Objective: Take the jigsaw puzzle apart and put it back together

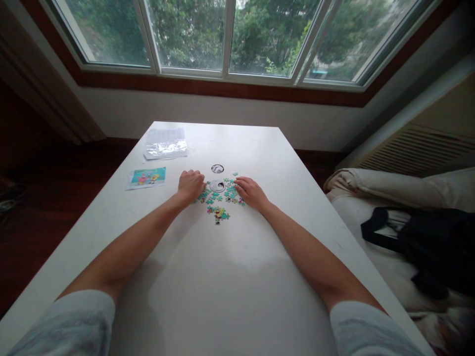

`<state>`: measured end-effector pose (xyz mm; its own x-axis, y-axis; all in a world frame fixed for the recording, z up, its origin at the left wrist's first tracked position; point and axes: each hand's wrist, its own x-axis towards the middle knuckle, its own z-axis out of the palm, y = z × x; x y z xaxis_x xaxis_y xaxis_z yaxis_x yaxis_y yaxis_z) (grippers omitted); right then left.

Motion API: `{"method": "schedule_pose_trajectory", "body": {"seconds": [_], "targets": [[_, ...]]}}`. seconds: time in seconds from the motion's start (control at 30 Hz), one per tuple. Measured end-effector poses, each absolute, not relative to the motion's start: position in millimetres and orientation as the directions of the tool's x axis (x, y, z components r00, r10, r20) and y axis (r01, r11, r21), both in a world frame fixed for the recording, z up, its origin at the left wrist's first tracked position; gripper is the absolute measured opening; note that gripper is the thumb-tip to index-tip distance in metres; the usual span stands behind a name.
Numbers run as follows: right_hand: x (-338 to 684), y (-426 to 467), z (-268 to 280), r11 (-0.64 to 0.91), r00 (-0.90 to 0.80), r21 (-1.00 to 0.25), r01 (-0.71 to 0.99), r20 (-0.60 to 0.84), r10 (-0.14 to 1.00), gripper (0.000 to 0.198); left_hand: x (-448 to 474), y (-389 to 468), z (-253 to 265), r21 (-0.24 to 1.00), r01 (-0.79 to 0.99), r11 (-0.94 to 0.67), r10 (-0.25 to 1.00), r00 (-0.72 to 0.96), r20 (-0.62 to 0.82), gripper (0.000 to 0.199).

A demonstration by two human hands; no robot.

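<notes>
Loose jigsaw puzzle pieces (210, 201), mostly turquoise, lie scattered on the white table (237, 277) between my hands. A small joined cluster of pieces (218, 213) with a yellow cartoon figure sits nearer to me. My left hand (191, 186) rests at the left edge of the pieces, its fingers curled in; whatever they may hold is hidden. On the right side, my right hand (251, 192) lies over the pieces with its fingers stretched out. A round grey-rimmed disc (217, 186) is amid the pieces, and a smaller round one (217, 168) lies just beyond.
At the left stands a flat picture sheet (146, 177) with cartoon figures on turquoise. Behind it is a clear plastic bag (166, 143) on paper. A sofa (371, 222) with a black cloth item (438, 242) borders the table's right side. A window (226, 39) is beyond the far edge.
</notes>
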<state>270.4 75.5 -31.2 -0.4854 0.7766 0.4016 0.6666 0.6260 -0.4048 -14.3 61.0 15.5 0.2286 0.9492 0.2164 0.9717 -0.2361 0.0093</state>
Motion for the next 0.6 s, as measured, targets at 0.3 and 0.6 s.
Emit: {"method": "schedule_pose_trajectory", "body": {"seconds": [0.3, 0.6], "targets": [[270, 76, -33, 0.625, -0.487, -0.404, 0.668, 0.397, 0.778, 0.039, -3, 56, 14, 0.003, 0.961, -0.277, 0.937, 0.269, 0.223, 0.034], [269, 75, -31, 0.627, -0.488, -0.402, 0.667, 0.401, 0.775, 0.037, 0, 56, 12, -0.001, 0.957, -0.29, 0.937, 0.284, 0.203, 0.029]]}}
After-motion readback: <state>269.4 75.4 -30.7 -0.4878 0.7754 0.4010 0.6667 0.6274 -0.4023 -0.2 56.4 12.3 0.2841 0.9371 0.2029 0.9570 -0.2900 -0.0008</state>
